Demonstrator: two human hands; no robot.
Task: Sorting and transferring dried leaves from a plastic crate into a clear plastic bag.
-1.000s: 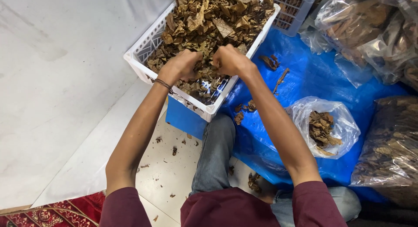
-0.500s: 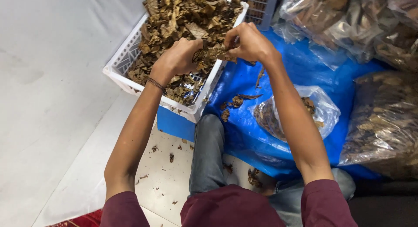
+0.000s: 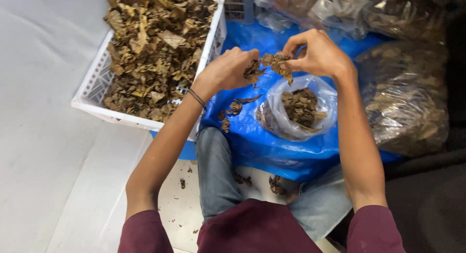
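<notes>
1. The person is pulling a clump of dry leaves (image 3: 275, 62) apart; this looks like the sorting step.
2. The left hand (image 3: 228, 71) is pinching the clump's left end, with fingers curled tight on it.
3. The right hand (image 3: 318, 54) is gripping the right end, with thumb and fingertips pressed together on the leaves.
4. The clump is hanging in the air between both hands, right above the open bag (image 3: 298, 107).
5. The bag is sitting on the blue sheet (image 3: 272, 146), at about 6 o'clock from the clump, and is already holding some leaves.
6. The white crate (image 3: 97, 95) is sitting at 9 o'clock from the hands and is piled high with leaves.
7. Both arms are reaching forward, elbows bent a little, with the wrists turned in toward each other.
8. A next move would probably need a soft pull, so bits are falling into the bag and not onto the sheet.
9. Big clear bags (image 3: 403, 97) of leaves are lying at 3 o'clock.
</notes>
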